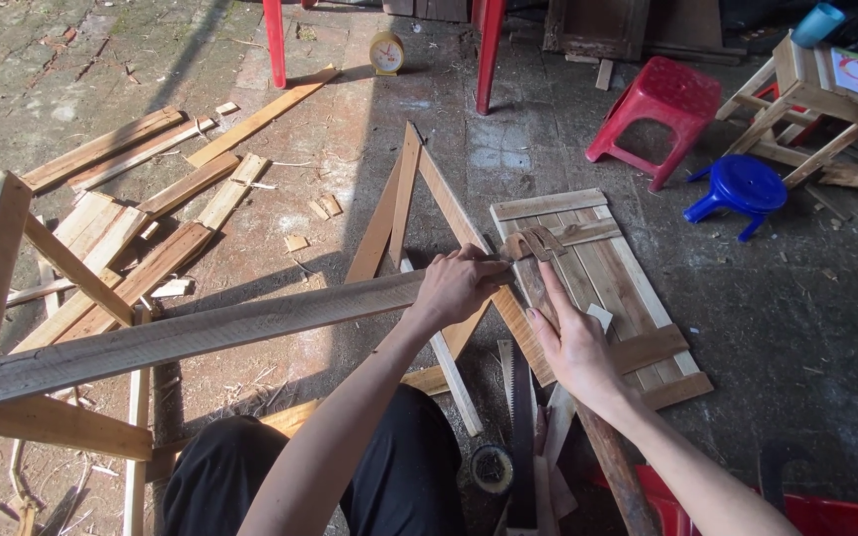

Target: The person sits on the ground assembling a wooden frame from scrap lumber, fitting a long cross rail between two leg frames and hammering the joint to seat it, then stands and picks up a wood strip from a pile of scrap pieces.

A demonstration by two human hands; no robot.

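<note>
left hand [459,286] grips a long weathered plank [191,337], grey-brown, rough-edged.

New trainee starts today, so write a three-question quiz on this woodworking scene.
1. True or false: the left hand grips the end of the long plank.
2. What does the right hand rest on? A) the blue stool B) a narrow wooden strip C) the clock
3. Fill in: the hand saw lies on the ground between the person's ______.

Key
1. True: its fingers wrap the plank's end.
2. B: the open palm lies flat on the strip, beside the slatted panel. The blue stool and clock stand far off.
3. Arms.
</note>
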